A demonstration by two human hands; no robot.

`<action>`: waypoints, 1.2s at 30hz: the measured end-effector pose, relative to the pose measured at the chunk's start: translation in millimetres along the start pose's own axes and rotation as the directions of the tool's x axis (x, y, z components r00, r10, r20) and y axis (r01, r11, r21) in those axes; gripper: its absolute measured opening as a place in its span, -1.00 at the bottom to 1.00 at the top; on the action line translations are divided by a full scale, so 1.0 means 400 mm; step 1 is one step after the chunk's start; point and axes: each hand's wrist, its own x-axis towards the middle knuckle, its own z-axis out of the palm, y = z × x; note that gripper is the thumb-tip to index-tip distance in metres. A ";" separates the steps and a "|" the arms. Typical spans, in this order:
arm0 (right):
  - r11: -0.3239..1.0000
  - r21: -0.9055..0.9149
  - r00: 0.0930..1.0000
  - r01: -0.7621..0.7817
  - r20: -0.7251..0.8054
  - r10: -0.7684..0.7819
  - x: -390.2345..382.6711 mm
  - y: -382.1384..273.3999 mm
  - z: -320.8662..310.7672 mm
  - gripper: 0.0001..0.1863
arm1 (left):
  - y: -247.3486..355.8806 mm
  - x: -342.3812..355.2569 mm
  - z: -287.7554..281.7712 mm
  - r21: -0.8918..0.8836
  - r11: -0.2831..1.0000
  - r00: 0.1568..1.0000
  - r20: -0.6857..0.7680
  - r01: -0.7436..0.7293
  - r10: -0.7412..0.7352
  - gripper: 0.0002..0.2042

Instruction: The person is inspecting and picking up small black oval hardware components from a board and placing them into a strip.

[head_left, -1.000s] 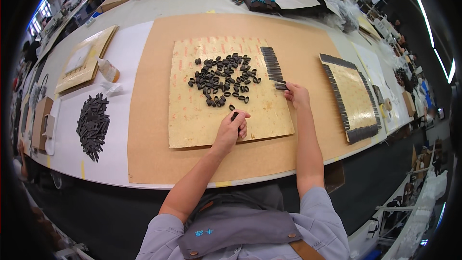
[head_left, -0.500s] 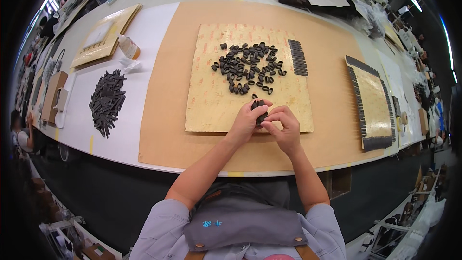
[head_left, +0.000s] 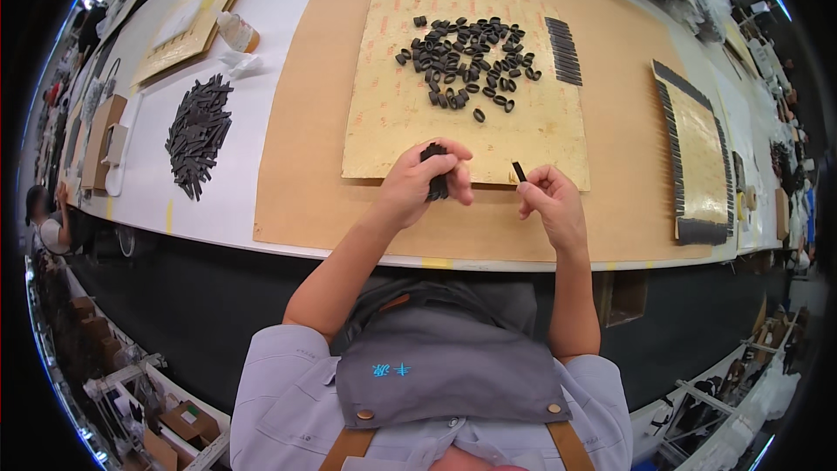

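Observation:
My left hand (head_left: 423,176) is closed around a bundle of short black strips (head_left: 436,176), over the near edge of a yellowish board (head_left: 453,144). To its right, my right hand (head_left: 551,199) pinches a single black strip (head_left: 519,172) between thumb and fingers, its free end pointing up and away from me. On the board beyond both hands lies a loose spread of black loops (head_left: 471,61), one of them a little nearer than the others. A neat column of flat black strips (head_left: 563,52) runs along the board's right side.
A heap of black strips (head_left: 199,135) lies on the white surface at left. Behind it are a bottle (head_left: 237,33) and a crumpled tissue (head_left: 241,63). At right, another board (head_left: 697,157) is edged with black strips. A person (head_left: 52,222) is at the far left.
My hands have come apart: the right has moved right with one strip, while the left keeps the bundle. The board and everything on the table sit higher in view.

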 end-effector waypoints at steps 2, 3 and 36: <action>1.000 -0.008 0.999 -0.030 0.014 0.030 -0.021 0.024 -0.008 -0.89 | 0.010 -0.064 -0.047 0.000 0.999 0.999 -0.002 0.041 -0.041 -0.76; 0.998 -0.018 0.998 -0.055 0.015 0.055 -0.029 0.035 -0.009 -0.88 | 0.009 -0.091 -0.074 0.015 0.989 0.989 -0.036 0.147 -0.147 -0.75; 0.989 0.121 0.986 -0.089 0.151 0.070 -0.058 0.086 0.085 -0.89 | -0.062 -0.098 -0.130 -0.136 0.991 0.937 -0.344 0.008 -0.055 -0.70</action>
